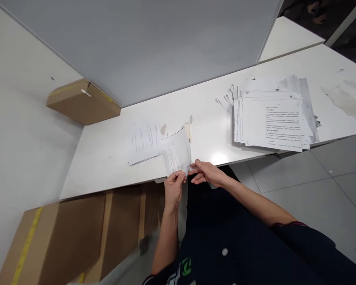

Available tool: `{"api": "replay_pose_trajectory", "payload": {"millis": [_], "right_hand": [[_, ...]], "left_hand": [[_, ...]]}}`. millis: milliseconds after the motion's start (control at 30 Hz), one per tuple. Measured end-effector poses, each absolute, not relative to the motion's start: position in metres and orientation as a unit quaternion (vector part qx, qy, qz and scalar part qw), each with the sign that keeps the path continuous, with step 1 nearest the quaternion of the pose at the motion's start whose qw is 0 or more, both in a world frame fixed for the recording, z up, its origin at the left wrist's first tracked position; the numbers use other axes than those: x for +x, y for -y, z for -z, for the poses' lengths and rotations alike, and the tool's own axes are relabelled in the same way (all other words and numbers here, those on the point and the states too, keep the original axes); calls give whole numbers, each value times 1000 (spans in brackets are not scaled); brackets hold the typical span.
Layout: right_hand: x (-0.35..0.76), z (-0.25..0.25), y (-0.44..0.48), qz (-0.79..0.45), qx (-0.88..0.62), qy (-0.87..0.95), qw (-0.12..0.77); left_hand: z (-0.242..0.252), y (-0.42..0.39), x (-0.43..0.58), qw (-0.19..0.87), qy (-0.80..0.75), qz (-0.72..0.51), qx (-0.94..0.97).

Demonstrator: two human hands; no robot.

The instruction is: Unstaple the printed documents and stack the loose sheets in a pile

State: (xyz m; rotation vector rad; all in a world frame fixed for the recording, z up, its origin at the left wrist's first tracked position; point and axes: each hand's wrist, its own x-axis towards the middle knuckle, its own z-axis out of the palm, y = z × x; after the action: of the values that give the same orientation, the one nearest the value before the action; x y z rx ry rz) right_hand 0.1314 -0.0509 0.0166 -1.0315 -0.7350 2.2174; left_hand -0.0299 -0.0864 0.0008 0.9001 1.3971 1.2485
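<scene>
My left hand point(174, 187) pinches the near corner of a printed paper sheet point(177, 153) that curls up off the front edge of the white table point(106, 158). My right hand point(204, 172) meets the same corner from the right, fingers pressed together on the sheet's edge. A few loose sheets point(144, 140) lie flat just behind and left of the held sheet. A small pale object point(188, 131) lies right behind the sheet; I cannot make out what it is.
A large messy stack of printed papers point(273, 114) sits on the table to the right. A cardboard box point(82, 101) lies at the table's far left against a grey partition point(154, 43). More cardboard boxes point(77, 233) stand under the table on the left.
</scene>
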Motion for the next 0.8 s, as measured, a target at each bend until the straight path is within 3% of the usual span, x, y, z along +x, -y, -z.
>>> {"api": "replay_pose_trajectory", "payload": {"millis": [300, 800], "right_hand": [[129, -19, 42, -815, -393, 324, 278], [130, 4, 34, -687, -458, 501, 258]], "left_hand": [[-1, 87, -28, 515, -585, -531, 333], [-16, 99, -37, 286, -599, -667, 338]]}}
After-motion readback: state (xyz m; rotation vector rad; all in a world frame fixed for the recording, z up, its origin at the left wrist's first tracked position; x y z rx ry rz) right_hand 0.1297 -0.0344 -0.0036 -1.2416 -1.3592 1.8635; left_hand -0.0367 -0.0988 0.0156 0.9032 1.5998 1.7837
